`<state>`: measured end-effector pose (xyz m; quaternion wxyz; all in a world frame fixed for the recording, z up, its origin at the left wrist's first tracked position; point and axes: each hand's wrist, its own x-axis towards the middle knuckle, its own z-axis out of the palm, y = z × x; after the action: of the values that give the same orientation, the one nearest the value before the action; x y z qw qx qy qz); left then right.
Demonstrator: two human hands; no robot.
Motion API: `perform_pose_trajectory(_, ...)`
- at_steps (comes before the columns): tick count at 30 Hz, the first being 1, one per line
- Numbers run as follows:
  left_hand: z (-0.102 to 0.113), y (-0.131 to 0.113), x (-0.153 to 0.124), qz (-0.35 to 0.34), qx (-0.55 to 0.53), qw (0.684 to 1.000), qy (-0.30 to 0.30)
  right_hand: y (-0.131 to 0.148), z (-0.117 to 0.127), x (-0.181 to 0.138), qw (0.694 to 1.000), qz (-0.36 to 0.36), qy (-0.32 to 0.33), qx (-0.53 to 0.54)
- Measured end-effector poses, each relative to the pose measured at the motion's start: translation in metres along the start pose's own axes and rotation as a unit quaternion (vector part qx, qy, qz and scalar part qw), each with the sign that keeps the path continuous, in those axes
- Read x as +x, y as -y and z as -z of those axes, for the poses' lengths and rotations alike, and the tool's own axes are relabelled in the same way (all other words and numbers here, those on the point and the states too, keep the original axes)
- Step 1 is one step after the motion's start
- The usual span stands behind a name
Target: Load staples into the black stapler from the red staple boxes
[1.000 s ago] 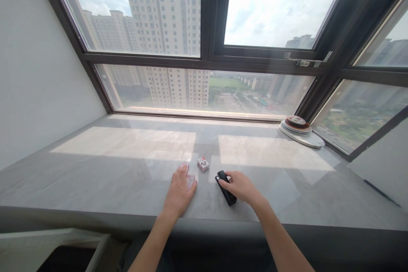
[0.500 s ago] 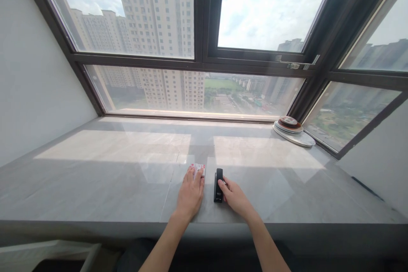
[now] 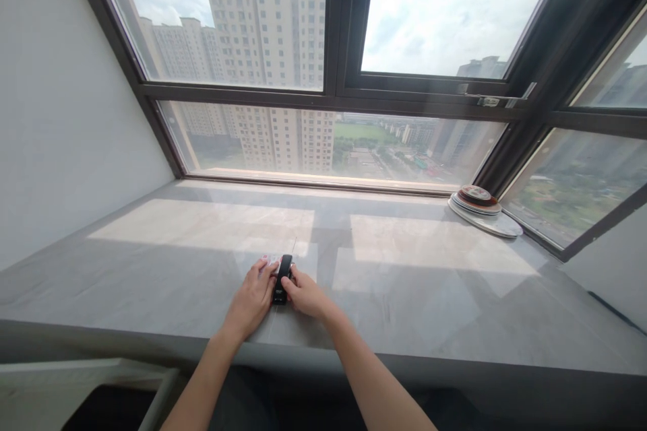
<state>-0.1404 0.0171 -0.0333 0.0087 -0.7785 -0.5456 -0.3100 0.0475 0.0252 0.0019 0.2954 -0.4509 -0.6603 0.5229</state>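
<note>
Black stapler (image 3: 284,269) clamped in right hand (image 3: 306,293), left hand (image 3: 254,296) over small boxes (image 3: 273,259), its grip unclear

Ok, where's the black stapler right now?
In the head view, the stapler is below and slightly left of centre, toward the windowsill's near edge, gripped by the right hand, just right of the left hand.

Small boxes (image 3: 273,259) partly hidden by left hand (image 3: 254,296), lettering (image 3: 278,292) on black stapler (image 3: 285,271) illegible
</note>
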Motion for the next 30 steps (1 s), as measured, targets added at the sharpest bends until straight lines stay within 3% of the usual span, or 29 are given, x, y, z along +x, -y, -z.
perform_pose_trajectory(4, 0.005, 0.02, 0.007, -0.004, 0.004, 1.0, -0.01, 0.003, -0.008, 0.016, 1.0, -0.002, 0.017, 0.019)
perform_pose_trajectory(12, 0.008, 0.022, 0.01, 0.049, -0.006, 0.999, -0.013, -0.008, -0.013, 0.026, 0.999, -0.01, 0.006, 0.053)
perform_pose_trajectory(16, 0.026, 0.003, 0.005, 0.089, -0.023, 0.99, -0.104, -0.033, 0.015, 0.006, 0.986, -0.027, -0.126, 0.107)
perform_pose_trajectory(19, 0.032, -0.036, 0.006, 0.065, -0.054, 0.987, -0.139, -0.056, 0.055, -0.031, 0.968, 0.004, -0.246, 0.052)
perform_pose_trajectory(22, 0.014, -0.086, 0.012, -0.006, -0.085, 0.995, -0.044, -0.07, 0.093, -0.076, 0.951, 0.039, -0.294, -0.092)
perform_pose_trajectory(25, -0.024, -0.124, 0.018, -0.067, -0.077, 0.994, 0.049, -0.075, 0.114, -0.111, 0.918, 0.032, -0.288, -0.273)
perform_pose_trajectory(30, -0.076, -0.14, 0.012, -0.032, 0.002, 0.997, 0.066, -0.08, 0.115, -0.135, 0.853, -0.06, -0.217, -0.471)
